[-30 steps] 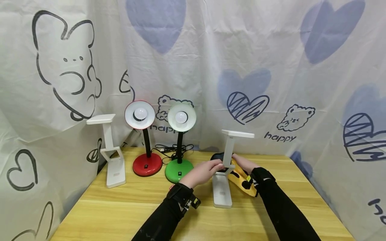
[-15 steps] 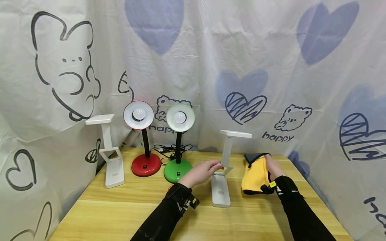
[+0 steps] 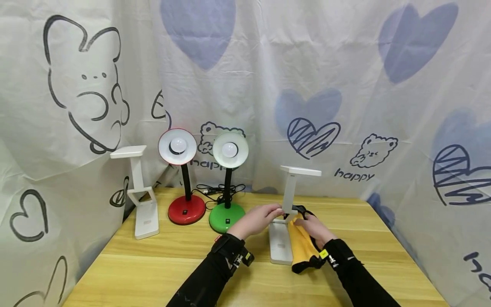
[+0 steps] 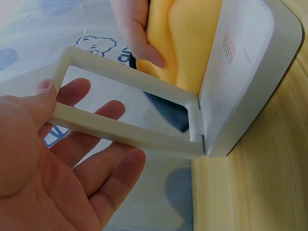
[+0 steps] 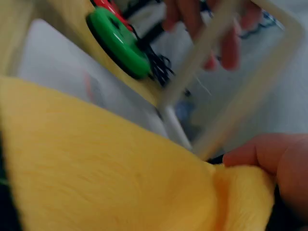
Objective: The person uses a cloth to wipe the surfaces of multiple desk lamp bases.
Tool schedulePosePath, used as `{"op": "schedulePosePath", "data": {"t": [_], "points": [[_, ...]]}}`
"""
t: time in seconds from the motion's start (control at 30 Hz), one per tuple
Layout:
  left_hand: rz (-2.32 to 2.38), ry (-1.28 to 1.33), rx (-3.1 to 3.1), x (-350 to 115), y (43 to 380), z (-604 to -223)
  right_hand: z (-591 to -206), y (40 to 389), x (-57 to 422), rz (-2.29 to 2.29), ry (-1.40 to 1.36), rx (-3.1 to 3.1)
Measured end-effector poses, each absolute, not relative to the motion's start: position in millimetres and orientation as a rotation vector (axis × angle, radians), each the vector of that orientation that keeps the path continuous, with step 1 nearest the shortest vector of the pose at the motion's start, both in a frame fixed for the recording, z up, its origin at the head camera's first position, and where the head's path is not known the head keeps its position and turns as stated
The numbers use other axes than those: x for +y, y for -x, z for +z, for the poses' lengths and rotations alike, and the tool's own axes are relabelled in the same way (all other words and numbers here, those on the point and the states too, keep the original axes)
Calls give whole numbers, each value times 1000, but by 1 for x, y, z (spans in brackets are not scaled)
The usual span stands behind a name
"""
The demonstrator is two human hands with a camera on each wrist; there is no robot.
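Note:
A white folding desk lamp (image 3: 280, 243) stands right of centre on the table. My left hand (image 3: 258, 221) holds it by the open frame of its stand (image 4: 125, 132), thumb on one side and fingers on the other. My right hand (image 3: 317, 229) grips a yellow cleaning cloth (image 3: 302, 245) with dark edging and a dark grey reverse. The cloth hangs along the right side of the lamp's base; whether it touches the base is hard to tell. In the right wrist view, thumb and fingers bunch the cloth's edge (image 5: 240, 187).
To the left stand a green lamp (image 3: 227, 218), a red lamp (image 3: 186, 210) and a second white lamp (image 3: 147, 219). Black cables (image 3: 218, 192) lie behind the green lamp. A printed curtain (image 3: 261, 106) hangs behind the wooden table (image 3: 153, 268).
The cloth in my right hand moves away from the lamp to the right, then comes back left against its side, unfolded differently. My left hand keeps its hold on the lamp.

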State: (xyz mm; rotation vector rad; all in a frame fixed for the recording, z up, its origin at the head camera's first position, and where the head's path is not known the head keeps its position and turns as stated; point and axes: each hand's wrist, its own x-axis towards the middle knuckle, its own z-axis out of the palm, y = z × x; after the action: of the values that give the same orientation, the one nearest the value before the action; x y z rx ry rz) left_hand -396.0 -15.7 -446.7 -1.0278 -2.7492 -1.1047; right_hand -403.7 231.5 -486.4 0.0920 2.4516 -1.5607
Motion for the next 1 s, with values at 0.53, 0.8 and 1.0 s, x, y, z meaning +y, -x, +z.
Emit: {"op": "schedulePosePath", "data": {"t": [0.53,0.8,1.0], "points": [[-1080,1038,-2726,-15,395,-449,-498,380,215,-1527,-120,2547],[-1083,1039,-2729,-16,393,-447,-492,333,217,-1441,-147,2499],[-1069,1036,-2733,-14,394,-448,-488,302,217,-1438,-202,2427]]}}
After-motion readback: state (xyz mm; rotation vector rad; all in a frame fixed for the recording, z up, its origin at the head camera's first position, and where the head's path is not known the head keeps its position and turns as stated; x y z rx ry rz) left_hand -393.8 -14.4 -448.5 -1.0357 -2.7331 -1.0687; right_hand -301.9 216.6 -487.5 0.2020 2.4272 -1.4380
